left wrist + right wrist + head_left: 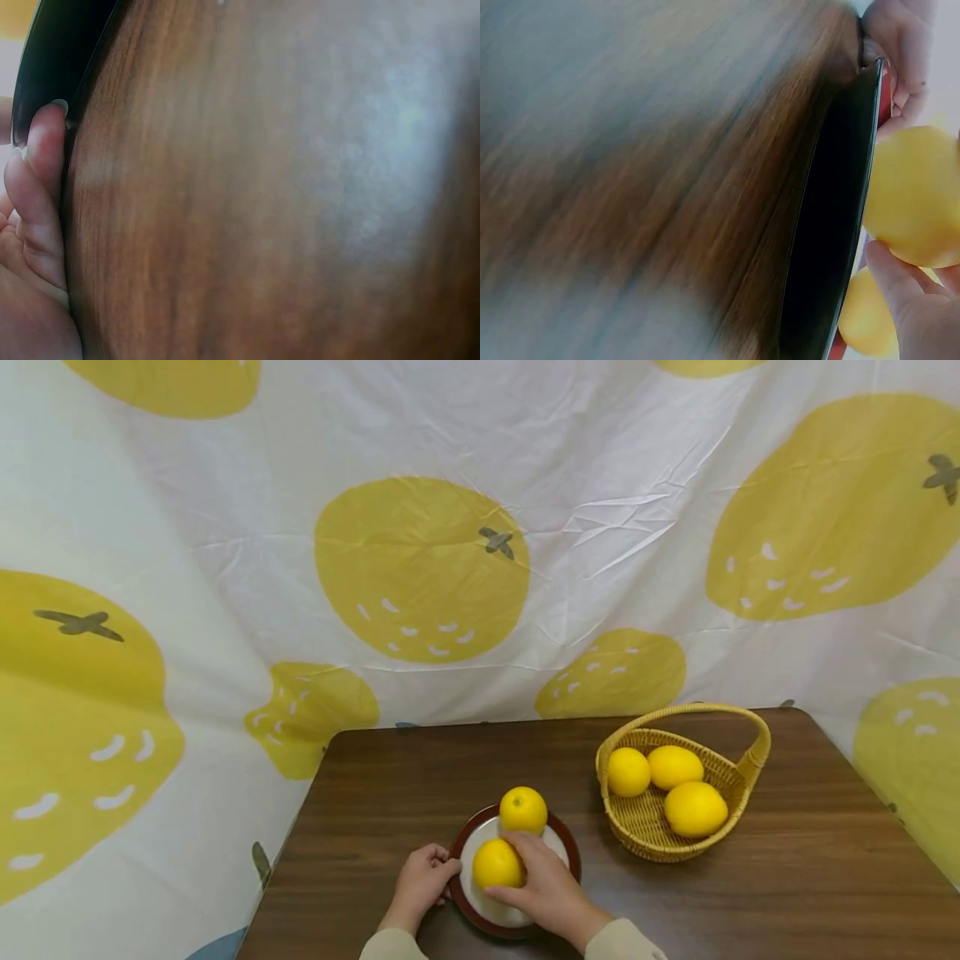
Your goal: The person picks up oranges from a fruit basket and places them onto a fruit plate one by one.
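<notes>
A round plate with a dark red-brown rim (573, 853) and a pale middle lies near the table's front edge; its black underside shows in the right wrist view. My left hand (423, 883) pinches the plate's left edge, thumb on top and fingers (46, 146) beneath the rim. With thumb and fingers spread round it, my right hand (551, 891) grips a bright yellow lemon (495, 865) over the plate's middle. Just behind, a second lemon (523, 811) sits on the plate, close to my right fingertips.
To the right stands a wicker basket (651, 845) with a tall arched handle. Inside it are three lemons (696, 810). The brown wooden table (390, 785) runs back to a white cloth (585, 527) printed with large yellow lemons.
</notes>
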{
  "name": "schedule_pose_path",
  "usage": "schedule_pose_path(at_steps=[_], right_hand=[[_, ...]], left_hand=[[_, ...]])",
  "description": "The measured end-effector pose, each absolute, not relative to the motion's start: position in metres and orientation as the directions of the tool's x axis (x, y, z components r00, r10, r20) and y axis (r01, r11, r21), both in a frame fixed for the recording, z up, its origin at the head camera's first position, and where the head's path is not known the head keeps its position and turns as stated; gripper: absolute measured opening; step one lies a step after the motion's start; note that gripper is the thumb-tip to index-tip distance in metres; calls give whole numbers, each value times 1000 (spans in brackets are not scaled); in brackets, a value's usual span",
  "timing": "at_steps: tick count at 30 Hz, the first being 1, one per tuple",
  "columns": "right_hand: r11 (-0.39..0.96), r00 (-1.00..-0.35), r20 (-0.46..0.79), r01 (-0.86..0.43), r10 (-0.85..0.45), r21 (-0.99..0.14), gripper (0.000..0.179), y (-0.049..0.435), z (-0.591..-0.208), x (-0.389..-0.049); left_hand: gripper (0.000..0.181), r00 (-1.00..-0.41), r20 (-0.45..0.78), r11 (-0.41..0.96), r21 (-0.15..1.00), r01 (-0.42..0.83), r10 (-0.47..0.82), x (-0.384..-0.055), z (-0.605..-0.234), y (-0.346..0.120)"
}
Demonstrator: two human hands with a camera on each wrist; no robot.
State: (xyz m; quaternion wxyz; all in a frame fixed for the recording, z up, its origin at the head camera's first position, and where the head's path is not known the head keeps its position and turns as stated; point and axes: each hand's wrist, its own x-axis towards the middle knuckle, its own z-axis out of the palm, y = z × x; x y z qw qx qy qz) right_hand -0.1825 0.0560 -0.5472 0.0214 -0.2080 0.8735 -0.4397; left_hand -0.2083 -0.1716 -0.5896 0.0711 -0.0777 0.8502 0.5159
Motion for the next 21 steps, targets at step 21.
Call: schedule_pose_path(at_steps=[21], right_hand=[[521,-926,138,-315,-350,-793,74,33,-543,-192]], left_hand=[[23,-978,-205,433,880,-197,-29,-206,-587,-175]])
